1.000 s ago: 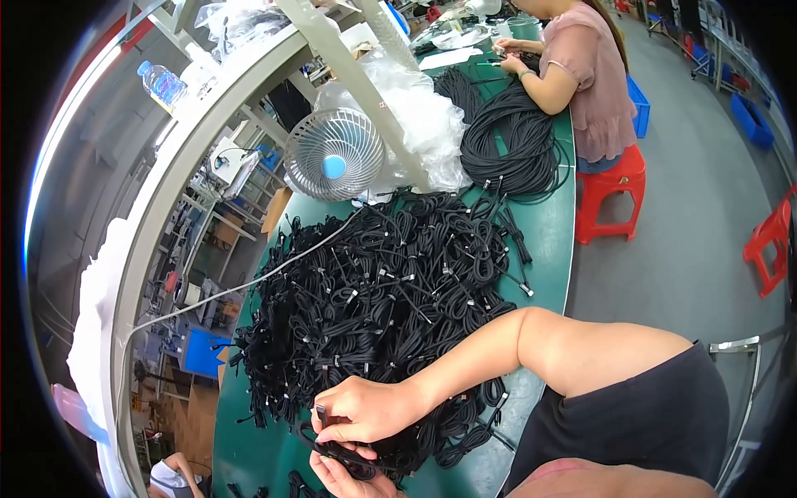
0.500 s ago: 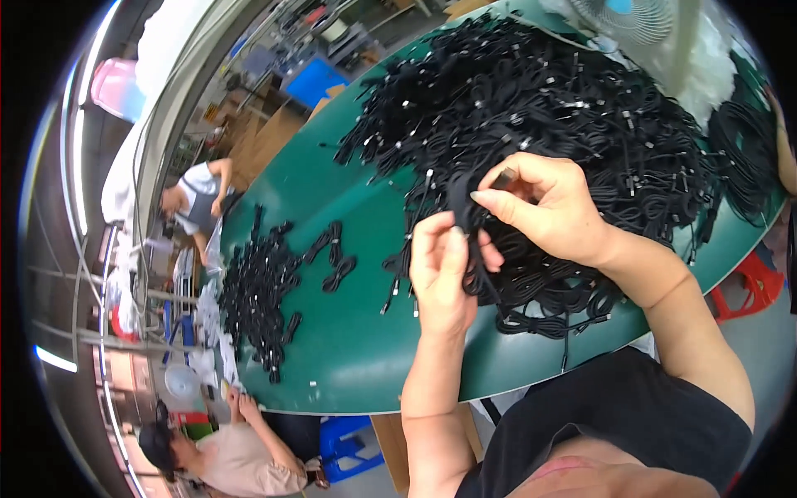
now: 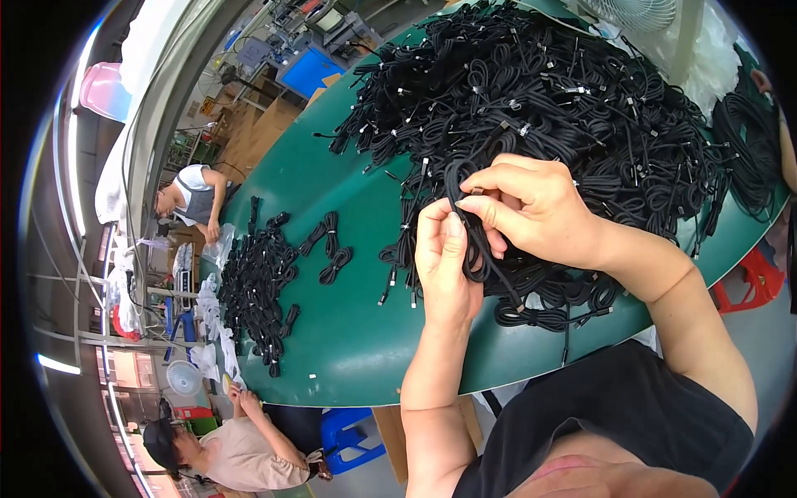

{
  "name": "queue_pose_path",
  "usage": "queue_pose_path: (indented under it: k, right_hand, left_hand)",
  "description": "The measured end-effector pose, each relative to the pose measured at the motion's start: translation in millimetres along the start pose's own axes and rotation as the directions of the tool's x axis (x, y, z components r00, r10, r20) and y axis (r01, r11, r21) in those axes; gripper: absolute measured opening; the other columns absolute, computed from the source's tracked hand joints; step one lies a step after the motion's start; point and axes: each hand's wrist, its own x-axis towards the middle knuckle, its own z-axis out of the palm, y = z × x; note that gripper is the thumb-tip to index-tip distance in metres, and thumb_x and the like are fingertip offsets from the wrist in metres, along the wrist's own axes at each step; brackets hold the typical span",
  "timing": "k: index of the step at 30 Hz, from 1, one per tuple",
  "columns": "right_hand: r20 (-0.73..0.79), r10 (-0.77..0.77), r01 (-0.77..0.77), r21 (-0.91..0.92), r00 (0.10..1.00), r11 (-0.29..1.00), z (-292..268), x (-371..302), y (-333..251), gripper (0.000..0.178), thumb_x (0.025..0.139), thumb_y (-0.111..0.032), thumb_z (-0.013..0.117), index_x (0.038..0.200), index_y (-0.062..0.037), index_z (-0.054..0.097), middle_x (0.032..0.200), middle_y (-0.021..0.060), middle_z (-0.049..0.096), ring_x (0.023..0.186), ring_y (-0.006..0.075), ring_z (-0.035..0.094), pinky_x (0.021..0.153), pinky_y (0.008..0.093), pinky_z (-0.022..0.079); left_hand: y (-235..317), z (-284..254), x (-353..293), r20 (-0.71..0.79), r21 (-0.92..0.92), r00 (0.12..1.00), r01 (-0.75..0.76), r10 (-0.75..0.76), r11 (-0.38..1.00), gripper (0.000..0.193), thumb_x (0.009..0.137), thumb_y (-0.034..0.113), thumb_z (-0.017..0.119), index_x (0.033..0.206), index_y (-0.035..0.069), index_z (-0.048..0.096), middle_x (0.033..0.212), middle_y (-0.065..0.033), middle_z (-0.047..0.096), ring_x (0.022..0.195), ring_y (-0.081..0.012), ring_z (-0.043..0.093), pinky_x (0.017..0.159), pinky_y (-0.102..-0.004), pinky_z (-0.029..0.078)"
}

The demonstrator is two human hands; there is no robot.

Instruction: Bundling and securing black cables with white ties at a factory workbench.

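Note:
A coiled black cable (image 3: 458, 178) is held between my two hands above the near side of a large cable heap (image 3: 531, 91). My left hand (image 3: 444, 261) is closed round the coil from the left, thumb upright against it. From the right, my right hand (image 3: 531, 203) pinches at the coil's middle with thumb and forefinger; a small dark end shows at the fingertips. One cable end with a metal plug hangs below the hands. What the other right fingers do behind the coil is partly hidden.
The green table (image 3: 357, 349) bears a smaller pile of bundled cables (image 3: 261, 290) at left, with a few bundles (image 3: 332, 245) beside it. Two co-workers (image 3: 199, 199) sit along the left side. A red stool (image 3: 747, 286) and a blue stool (image 3: 349, 440) stand by the edge.
My right fingertips have closed in on the coil, next to my left thumb. A plug end now hangs lower beneath my hands. The view has shifted slightly.

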Motion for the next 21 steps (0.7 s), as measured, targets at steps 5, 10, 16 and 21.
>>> queue_pose_path:
  k: [5,10,16,21]
  right_hand:
    - [-0.036,-0.204,0.181,-0.328,0.978,0.927,2.2,3.2,-4.6,0.026,0.074,-0.016,0.068,0.094,-0.0012,0.063,0.078,0.0069,0.056,0.053,0.0154,0.056,0.047,0.0251,0.047]
    - [0.004,-0.449,0.405,-0.438,0.893,0.802,5.7,1.8,-0.2,0.039,0.072,-0.015,0.069,0.106,0.0006,0.057,0.083,0.0089,0.056,0.062,0.0194,0.058,0.052,0.0267,0.050]
    - [-0.036,-0.387,0.353,-0.339,0.921,0.872,6.0,1.4,-3.5,0.036,0.073,-0.010,0.068,0.104,0.0040,0.056,0.081,0.0116,0.058,0.057,0.0192,0.059,0.048,0.0261,0.049]
    - [0.196,-0.216,0.271,-0.321,0.957,0.908,7.5,-14.4,-13.8,0.019,0.071,-0.016,0.069,0.079,-0.0023,0.059,0.068,0.0065,0.054,0.056,0.0215,0.056,0.048,0.0316,0.046]
  left_hand:
    - [6.6,4.2,0.1,-0.043,-0.045,0.993,-0.114,0.112,0.993,0.030,0.094,0.020,0.042,0.117,0.001,0.039,0.096,-0.0112,0.055,0.069,-0.0140,0.055,0.059,-0.0252,0.048]
    - [12.6,9.1,-3.3,-0.056,-0.054,0.998,-0.041,0.038,0.998,0.038,0.094,0.022,0.043,0.123,-0.001,0.041,0.100,-0.0089,0.055,0.081,-0.0131,0.054,0.071,-0.0252,0.046]
    - [16.9,5.9,-1.6,-0.069,-0.050,0.992,-0.109,0.106,0.993,0.037,0.094,0.022,0.043,0.124,0.001,0.040,0.092,-0.0070,0.054,0.074,-0.0125,0.053,0.063,-0.0249,0.046]
    - [14.8,-1.3,0.4,-0.158,-0.120,0.953,-0.277,0.257,0.953,0.031,0.094,0.024,0.043,0.114,0.001,0.042,0.094,-0.0078,0.051,0.079,-0.0152,0.052,0.069,-0.0271,0.046]
